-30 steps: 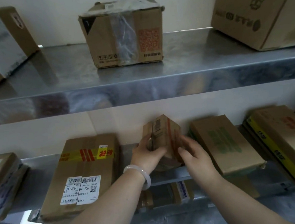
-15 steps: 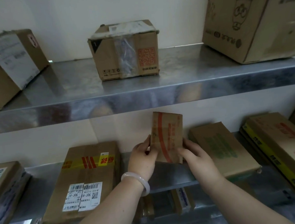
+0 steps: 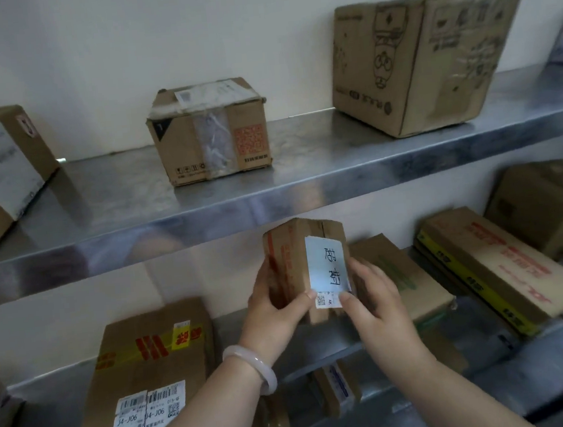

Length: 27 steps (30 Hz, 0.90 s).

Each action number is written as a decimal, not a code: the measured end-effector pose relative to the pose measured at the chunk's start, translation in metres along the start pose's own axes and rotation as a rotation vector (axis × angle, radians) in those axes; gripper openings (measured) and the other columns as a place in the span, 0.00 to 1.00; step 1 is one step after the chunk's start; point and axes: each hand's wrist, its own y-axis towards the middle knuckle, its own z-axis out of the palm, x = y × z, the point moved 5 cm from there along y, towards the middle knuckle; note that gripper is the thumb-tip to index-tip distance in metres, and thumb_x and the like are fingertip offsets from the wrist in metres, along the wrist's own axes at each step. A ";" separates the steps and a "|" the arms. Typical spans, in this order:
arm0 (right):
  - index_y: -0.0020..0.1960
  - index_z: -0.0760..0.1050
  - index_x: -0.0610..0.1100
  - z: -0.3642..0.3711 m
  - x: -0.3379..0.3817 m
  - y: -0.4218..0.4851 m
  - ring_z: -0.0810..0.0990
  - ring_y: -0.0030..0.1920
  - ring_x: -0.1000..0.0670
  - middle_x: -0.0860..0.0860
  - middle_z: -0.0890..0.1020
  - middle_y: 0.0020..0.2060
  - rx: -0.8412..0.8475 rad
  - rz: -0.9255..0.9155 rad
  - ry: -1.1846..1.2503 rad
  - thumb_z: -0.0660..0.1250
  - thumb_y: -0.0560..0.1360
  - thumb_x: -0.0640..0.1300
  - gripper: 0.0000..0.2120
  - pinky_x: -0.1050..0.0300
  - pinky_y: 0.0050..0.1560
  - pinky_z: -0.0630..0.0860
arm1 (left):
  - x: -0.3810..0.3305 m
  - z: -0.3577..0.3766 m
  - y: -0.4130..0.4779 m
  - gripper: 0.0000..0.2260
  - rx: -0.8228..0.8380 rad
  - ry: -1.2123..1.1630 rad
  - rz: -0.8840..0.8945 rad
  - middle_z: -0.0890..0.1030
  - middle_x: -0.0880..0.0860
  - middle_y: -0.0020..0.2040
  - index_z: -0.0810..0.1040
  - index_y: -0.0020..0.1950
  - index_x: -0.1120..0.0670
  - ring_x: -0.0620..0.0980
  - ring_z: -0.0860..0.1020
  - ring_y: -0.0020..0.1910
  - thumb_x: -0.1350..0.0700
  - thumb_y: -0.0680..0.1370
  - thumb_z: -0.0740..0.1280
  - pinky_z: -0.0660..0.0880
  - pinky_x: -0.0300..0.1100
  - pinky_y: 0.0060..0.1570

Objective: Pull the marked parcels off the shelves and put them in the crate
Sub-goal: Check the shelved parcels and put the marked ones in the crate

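Small brown parcel (image 3: 294, 263) with red tape and a handwritten white label (image 3: 327, 265) stands upright between both hands, left hand (image 3: 275, 311) and right hand (image 3: 373, 304) each gripping a lower side.

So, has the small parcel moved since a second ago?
Yes, the small parcel rose off the lower shelf toward the upper shelf, turning its handwritten label outward.

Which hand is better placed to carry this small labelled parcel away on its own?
Left, probably. The left hand wraps the small parcel from its side, thumb across the front; the right hand only pinches a lower corner.
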 end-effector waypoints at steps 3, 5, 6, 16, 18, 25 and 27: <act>0.65 0.64 0.73 -0.021 -0.003 -0.013 0.71 0.64 0.63 0.61 0.69 0.67 -0.093 0.101 0.110 0.66 0.78 0.49 0.23 0.59 0.59 0.75 | -0.004 0.012 -0.003 0.27 0.117 -0.084 -0.041 0.77 0.36 0.60 0.61 0.56 0.19 0.42 0.77 0.59 0.36 0.66 0.74 0.77 0.44 0.60; 0.66 0.66 0.72 -0.030 -0.003 -0.030 0.75 0.61 0.62 0.60 0.74 0.65 -0.157 0.159 0.166 0.66 0.78 0.50 0.23 0.59 0.55 0.79 | -0.008 0.026 -0.005 0.26 0.215 -0.109 -0.046 0.80 0.35 0.58 0.64 0.55 0.18 0.40 0.80 0.57 0.34 0.63 0.73 0.79 0.42 0.57; 0.67 0.66 0.70 -0.035 -0.003 -0.041 0.76 0.61 0.61 0.60 0.75 0.64 -0.208 0.181 0.182 0.66 0.78 0.49 0.24 0.56 0.57 0.79 | -0.010 0.035 -0.007 0.25 0.266 -0.109 -0.034 0.80 0.33 0.57 0.65 0.54 0.17 0.38 0.80 0.56 0.35 0.64 0.73 0.79 0.39 0.54; 0.64 0.71 0.67 -0.094 0.017 -0.229 0.77 0.61 0.60 0.57 0.77 0.63 -0.831 0.282 -0.015 0.69 0.75 0.40 0.26 0.52 0.64 0.74 | -0.022 0.147 -0.097 0.34 0.839 -0.114 0.042 0.83 0.42 0.57 0.71 0.67 0.35 0.42 0.80 0.58 0.52 0.63 0.77 0.79 0.38 0.52; 0.65 0.70 0.67 -0.103 0.026 -0.280 0.74 0.64 0.60 0.61 0.76 0.64 -0.924 0.322 -0.108 0.71 0.75 0.40 0.28 0.49 0.66 0.72 | -0.024 0.174 -0.136 0.38 0.987 -0.106 0.044 0.78 0.50 0.65 0.67 0.71 0.37 0.48 0.76 0.64 0.54 0.65 0.76 0.75 0.50 0.63; 0.72 0.54 0.72 -0.120 0.084 -0.471 0.55 0.74 0.64 0.66 0.59 0.74 -1.185 0.557 -0.555 0.72 0.68 0.60 0.39 0.52 0.73 0.62 | -0.042 0.254 -0.304 0.40 1.464 -0.075 0.078 0.77 0.53 0.66 0.69 0.69 0.34 0.47 0.76 0.65 0.49 0.59 0.78 0.78 0.46 0.60; 0.72 0.51 0.73 -0.114 0.100 -0.524 0.49 0.73 0.68 0.66 0.56 0.75 -1.244 0.622 -0.648 0.73 0.66 0.62 0.43 0.65 0.71 0.54 | -0.049 0.269 -0.354 0.40 1.571 -0.067 0.093 0.77 0.50 0.65 0.69 0.70 0.35 0.45 0.76 0.64 0.49 0.60 0.78 0.77 0.47 0.60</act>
